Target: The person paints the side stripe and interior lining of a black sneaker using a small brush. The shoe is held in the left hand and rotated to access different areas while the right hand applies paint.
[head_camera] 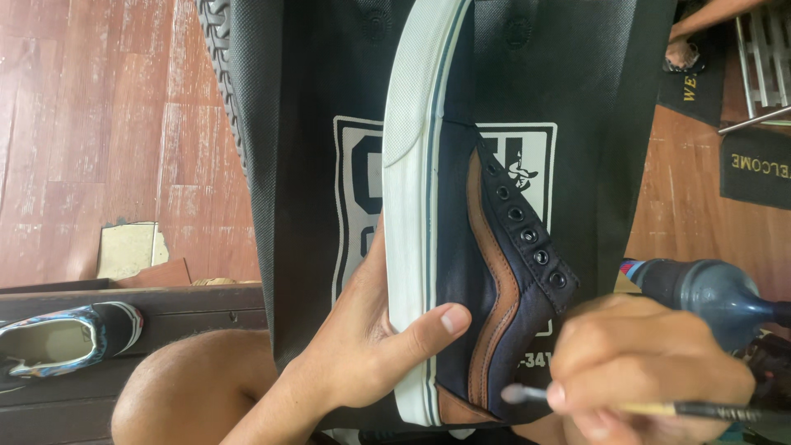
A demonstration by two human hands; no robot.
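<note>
A dark navy sneaker (pixel 461 247) with a brown side stripe, a white rubber sole and empty lace eyelets stands on its side in front of me. My left hand (pixel 371 338) grips it from under the sole, thumb pressed on the navy side panel. My right hand (pixel 651 371) pinches a thin brush (pixel 626 406) whose pale tip touches the shoe's side near the heel. The same hand also holds a dark blue rounded bottle (pixel 713 292) sticking out to the right.
A black apron or bag with a white printed patch (pixel 527 156) lies under the shoe, over my knee (pixel 189 387). A patterned slip-on shoe (pixel 66 338) sits on a dark wooden shelf at the lower left. Reddish wood flooring and dark mats (pixel 754 169) surround.
</note>
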